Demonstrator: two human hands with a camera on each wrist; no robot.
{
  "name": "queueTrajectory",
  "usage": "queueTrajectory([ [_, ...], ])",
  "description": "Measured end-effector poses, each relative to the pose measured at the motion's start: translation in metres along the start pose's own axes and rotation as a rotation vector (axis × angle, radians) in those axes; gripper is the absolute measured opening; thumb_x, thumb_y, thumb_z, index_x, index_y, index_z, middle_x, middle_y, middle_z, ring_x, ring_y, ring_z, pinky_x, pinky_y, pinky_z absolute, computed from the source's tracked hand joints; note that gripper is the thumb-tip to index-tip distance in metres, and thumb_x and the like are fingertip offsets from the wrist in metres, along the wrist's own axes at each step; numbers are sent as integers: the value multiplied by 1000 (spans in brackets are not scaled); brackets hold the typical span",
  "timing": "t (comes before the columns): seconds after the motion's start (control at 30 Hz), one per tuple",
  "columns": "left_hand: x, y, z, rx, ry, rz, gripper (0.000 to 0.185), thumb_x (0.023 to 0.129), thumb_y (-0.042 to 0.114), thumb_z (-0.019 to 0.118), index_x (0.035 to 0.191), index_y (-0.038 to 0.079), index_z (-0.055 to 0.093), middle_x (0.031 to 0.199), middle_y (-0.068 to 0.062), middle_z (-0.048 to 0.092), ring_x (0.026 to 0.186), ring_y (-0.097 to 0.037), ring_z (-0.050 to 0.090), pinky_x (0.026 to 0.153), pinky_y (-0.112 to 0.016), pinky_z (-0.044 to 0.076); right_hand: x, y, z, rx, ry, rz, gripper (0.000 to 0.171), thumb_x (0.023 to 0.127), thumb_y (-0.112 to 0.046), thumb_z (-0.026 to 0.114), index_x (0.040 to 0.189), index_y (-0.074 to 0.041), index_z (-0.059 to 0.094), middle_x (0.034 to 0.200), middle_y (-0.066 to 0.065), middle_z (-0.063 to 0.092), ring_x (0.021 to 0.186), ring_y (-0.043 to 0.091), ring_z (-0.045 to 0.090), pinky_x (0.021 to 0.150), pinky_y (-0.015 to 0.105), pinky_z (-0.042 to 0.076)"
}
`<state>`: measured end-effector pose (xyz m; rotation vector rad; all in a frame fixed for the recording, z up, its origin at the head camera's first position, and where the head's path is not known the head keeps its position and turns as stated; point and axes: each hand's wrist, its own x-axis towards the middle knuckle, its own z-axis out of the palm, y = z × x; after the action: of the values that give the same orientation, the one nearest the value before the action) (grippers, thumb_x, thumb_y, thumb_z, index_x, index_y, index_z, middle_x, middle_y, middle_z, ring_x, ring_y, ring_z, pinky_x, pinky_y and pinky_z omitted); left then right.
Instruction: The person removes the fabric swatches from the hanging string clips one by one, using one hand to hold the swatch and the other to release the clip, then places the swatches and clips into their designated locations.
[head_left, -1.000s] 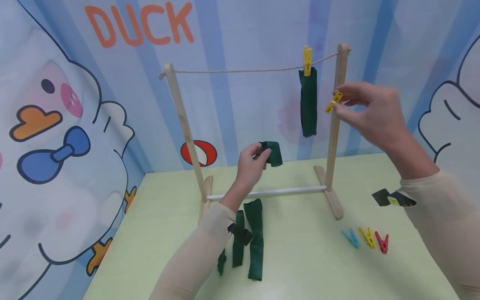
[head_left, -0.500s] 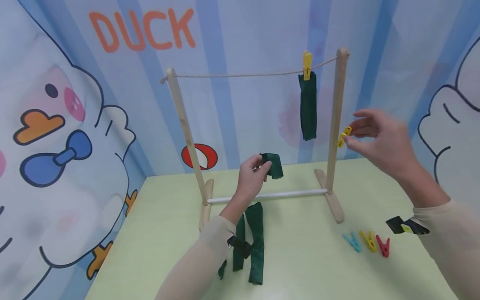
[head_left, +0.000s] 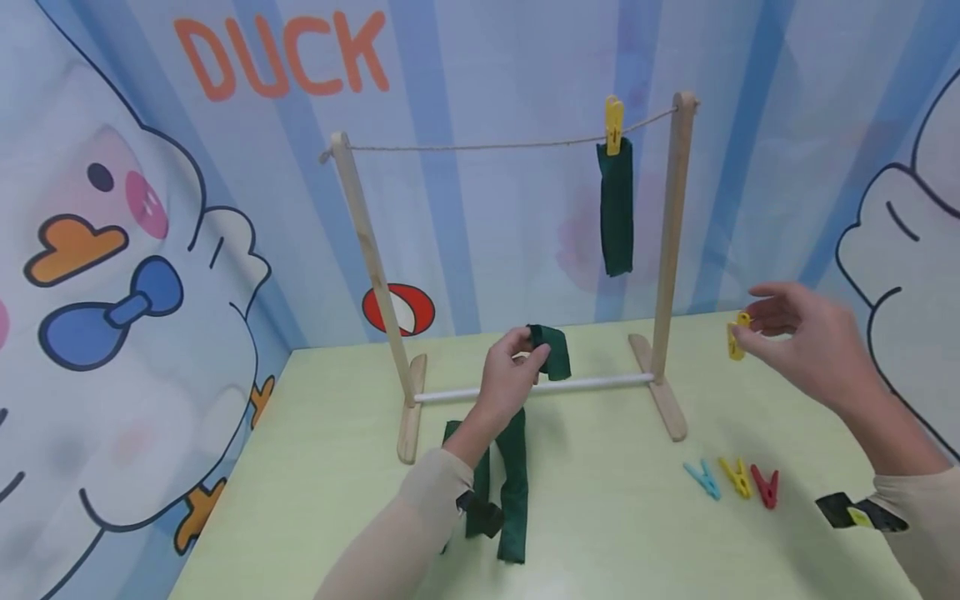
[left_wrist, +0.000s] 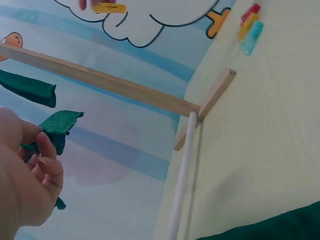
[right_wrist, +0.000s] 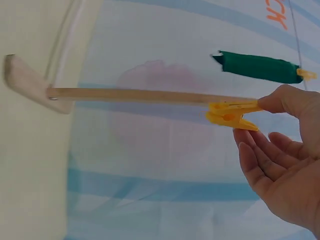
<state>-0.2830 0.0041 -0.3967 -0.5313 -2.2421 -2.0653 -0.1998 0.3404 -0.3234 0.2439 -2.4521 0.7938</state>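
Observation:
My left hand (head_left: 504,379) pinches a small dark green cloth (head_left: 556,353) between thumb and fingers, in front of the rack's crossbar; the cloth's free end hangs to the right. Off to the right of the rack, my right hand (head_left: 808,346) holds a yellow clothespin (right_wrist: 231,114) by its legs between thumb and fingertips. A green cloth strip (head_left: 617,208) hangs from the rope (head_left: 465,147), clipped by another yellow clothespin (head_left: 614,125). Several green strips (head_left: 513,500) lie on the table under my left forearm, which partly hides them.
The wooden rack has a left post (head_left: 367,250), a right post (head_left: 672,242) and a white crossbar (head_left: 592,383). A blue clothespin (head_left: 702,479), a yellow one and a red clothespin (head_left: 766,487) lie at the table's right. A printed duck backdrop (head_left: 517,75) stands behind.
My right hand has moved down and to the right with the yellow clothespin, away from the right post. My left hand has lowered slightly, still pinching the small cloth.

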Motion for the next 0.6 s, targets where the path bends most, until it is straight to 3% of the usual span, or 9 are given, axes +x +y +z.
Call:
queueTrajectory([
  [0.13,-8,-6,1,26,-9,-6,41,101,14,61,138,-2,53,105,-11,62,62,-13,54,60,-27,44,-20,19,8,-35,-47,59,47,88,-12,77,126,8,58,102,25,69,82,11,68,62,7,40],
  [0.23,-12,-10,1,13,-8,-33,45,101,14,61,141,-2,50,108,-12,62,64,-13,55,63,-29,47,-34,31,15,-52,-83,88,48,88,-13,76,126,9,56,100,27,69,85,38,69,59,15,45],
  [0.43,-17,-16,-2,-4,21,-72,45,100,16,63,140,-1,51,107,-13,62,64,-15,56,66,-33,48,-56,47,27,-91,-148,163,51,89,-18,76,126,10,55,97,27,69,84,41,68,58,35,52],
  [0.6,-25,-15,-1,-20,15,-130,47,100,13,62,142,-3,48,106,-12,61,62,-14,54,66,-32,47,-70,58,32,-99,-172,221,53,88,-19,77,123,13,54,94,26,68,82,40,67,56,35,52],
])
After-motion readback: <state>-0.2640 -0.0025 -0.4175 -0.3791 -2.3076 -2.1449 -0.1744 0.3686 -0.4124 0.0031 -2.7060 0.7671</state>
